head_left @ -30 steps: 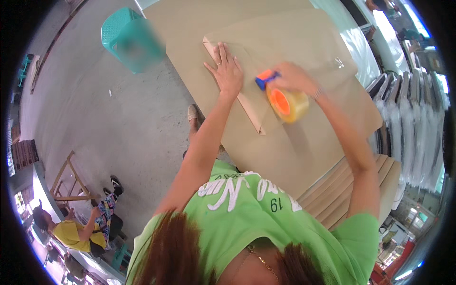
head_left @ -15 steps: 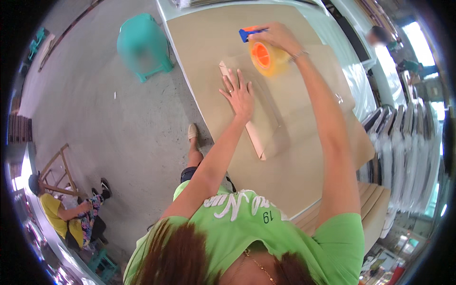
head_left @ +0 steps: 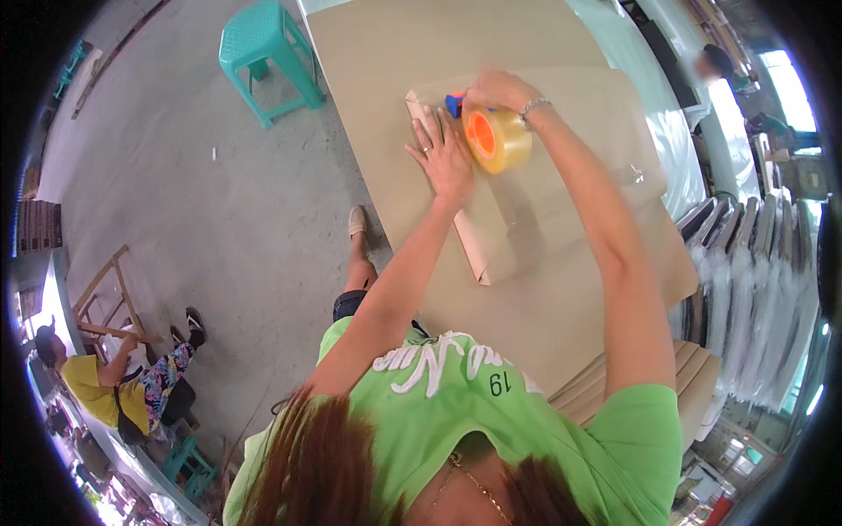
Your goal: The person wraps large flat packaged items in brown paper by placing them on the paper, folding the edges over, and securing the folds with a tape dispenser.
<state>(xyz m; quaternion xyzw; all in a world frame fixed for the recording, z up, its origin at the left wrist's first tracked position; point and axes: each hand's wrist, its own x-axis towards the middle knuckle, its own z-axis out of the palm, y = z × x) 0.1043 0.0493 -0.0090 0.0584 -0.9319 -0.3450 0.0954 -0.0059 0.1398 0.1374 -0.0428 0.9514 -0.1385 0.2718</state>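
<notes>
- Leaning over the work, the person in a bright green printed T-shirt (head_left: 474, 394) fills the near edge of the view, with reddish-brown hair at the very bottom and both bare forearms reaching away toward the far side.
- Beneath the arms lies a broad sheet of brown wrapping paper (head_left: 570, 289) spread over a large flat table, with a stack of beige boards (head_left: 693, 386) showing at its near right corner.
- On the paper sits a long, narrow parcel wrapped in the same brown paper (head_left: 478, 237), running from near right to far left, its near end free and its far end under the hands.
- The left hand (head_left: 445, 158) lies flat on the far half of the parcel, palm down, fingers spread and pointing away, a ring on one finger.
- Just right of it, touching the parcel's far end, is an orange tape dispenser with a roll of clear packing tape and a blue handle (head_left: 493, 136).
- The right hand (head_left: 495, 92) is curled around that dispenser from the far side, gripping it firmly, a bracelet at the wrist.
- To the far left, on the grey concrete floor (head_left: 219, 219), stands a teal plastic stool (head_left: 263, 48), well apart from the table.
- At the near left another person in a yellow top (head_left: 96, 386) sits on the floor beside a wooden frame (head_left: 110, 298).
- Along the right edge, upright white panels (head_left: 754, 289) stand in a row.
</notes>
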